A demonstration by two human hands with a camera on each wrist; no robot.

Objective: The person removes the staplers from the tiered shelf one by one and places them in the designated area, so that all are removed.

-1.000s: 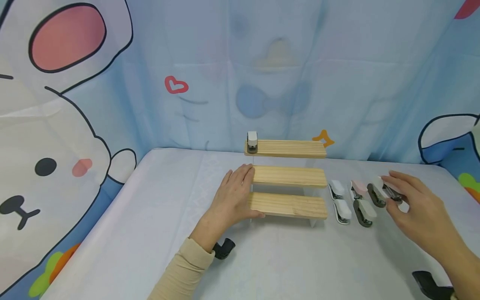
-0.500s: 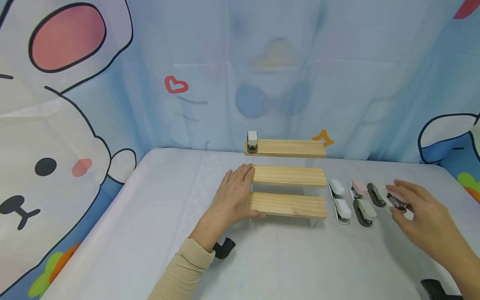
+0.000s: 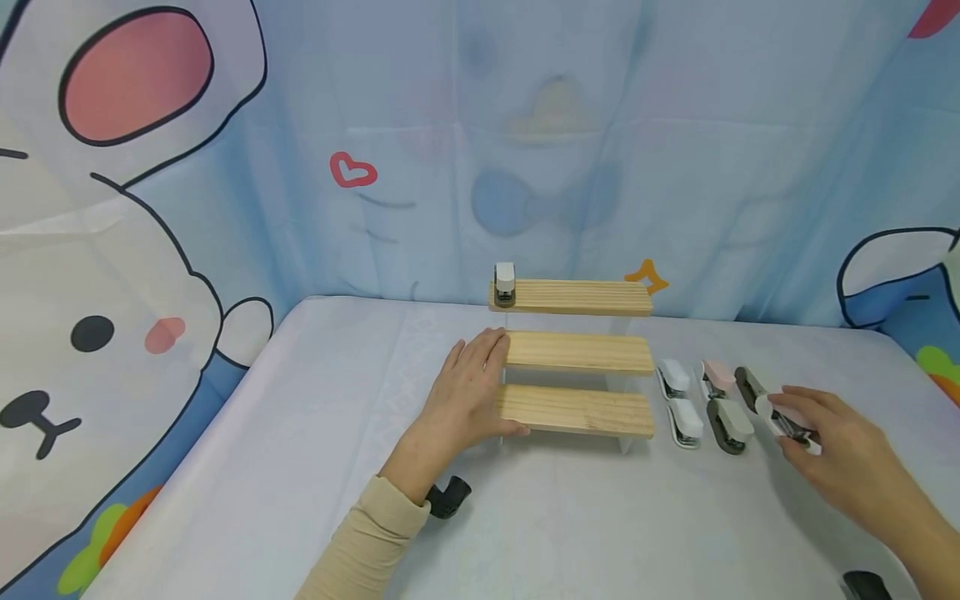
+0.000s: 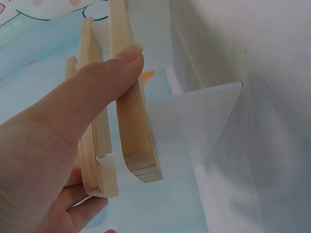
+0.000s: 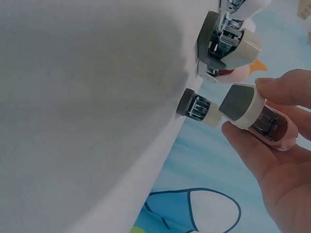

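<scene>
A three-tier display rack has pale wooden planks (image 3: 577,412) on clear side panels (image 4: 194,121). My left hand (image 3: 465,392) grips its left end, thumb on the lowest plank and fingers at the middle one. A small white-topped stapler (image 3: 505,283) stands at the left of the top plank. My right hand (image 3: 847,450) pinches another small stapler (image 5: 240,107) between thumb and fingers, right of the rack. Its visible end is pale with a grey panel, and a pinkish part shows nearer the palm. Just beyond it, a grey and white stapler (image 3: 750,390) rests on the table.
Between rack and right hand lie several more mini staplers: two white ones (image 3: 684,421), a pink one (image 3: 717,377) and a grey and cream one (image 3: 729,423). A white cloth covers the table (image 3: 570,517). Behind hangs a blue cartoon curtain (image 3: 420,100).
My right hand has moved toward me and slightly right with the stapler, which has come down closer to the near side of the row. The left hand and the rack stay put.
</scene>
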